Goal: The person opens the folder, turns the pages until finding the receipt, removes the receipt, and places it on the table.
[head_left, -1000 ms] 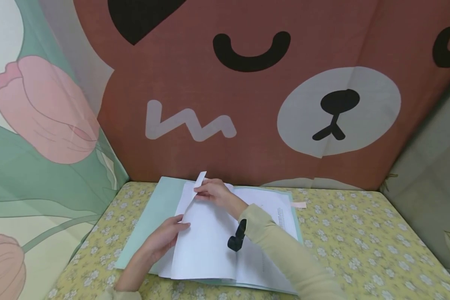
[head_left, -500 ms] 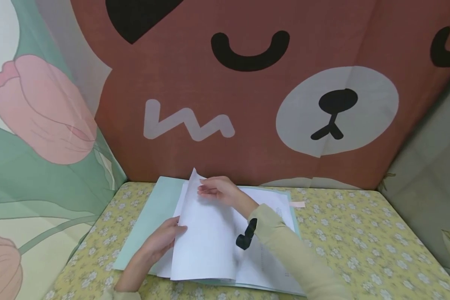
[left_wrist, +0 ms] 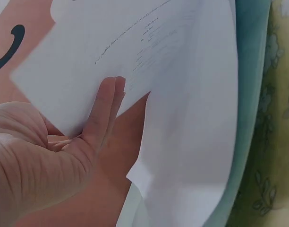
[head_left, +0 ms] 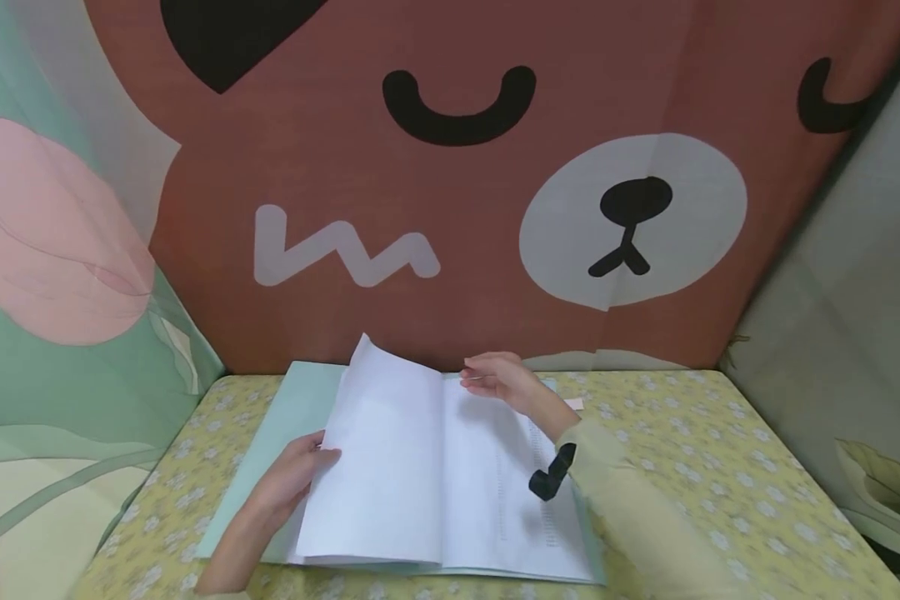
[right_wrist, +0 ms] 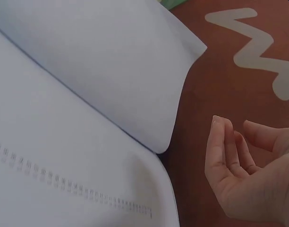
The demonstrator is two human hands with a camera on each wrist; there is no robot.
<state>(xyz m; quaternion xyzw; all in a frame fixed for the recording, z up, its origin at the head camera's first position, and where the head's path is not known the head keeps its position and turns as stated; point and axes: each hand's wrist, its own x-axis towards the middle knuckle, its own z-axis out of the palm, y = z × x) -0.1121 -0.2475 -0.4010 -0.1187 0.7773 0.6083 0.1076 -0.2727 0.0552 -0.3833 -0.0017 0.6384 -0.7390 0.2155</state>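
"What lies nearest?"

"The lower edge of an open book (head_left: 442, 492), towards the front of the tabletop (head_left: 750, 483) and a bit closer to its left edge than its right. The left hand (head_left: 292, 479) is at the book's left side, its thumb over the rim of a lifted leaf (head_left: 382, 458) and its fingers behind, pinching it."

"Is that leaf turned?"

"Mostly, I'd judge. It has crossed to the left of the spine, but it isn't flat: its far corner stands up clear of the green cover (head_left: 300, 400). Laying it down seems to be what's left. I can't tell if it is one sheet or several."

"And to its right?"

"The right-hand page (head_left: 472, 492) lies bare, with columns of small print I can't read."

"The right hand?"

"Farther off, above that page's far end. The right hand (head_left: 506, 383) holds nothing; its fingers are loosely bent, the thumb apart."

"Beyond it?"

"A pale pink tab (head_left: 574, 404) juts from the book's right side, near the tabletop's far edge. Behind that edge hangs a brown bear backdrop (head_left: 330, 150)."
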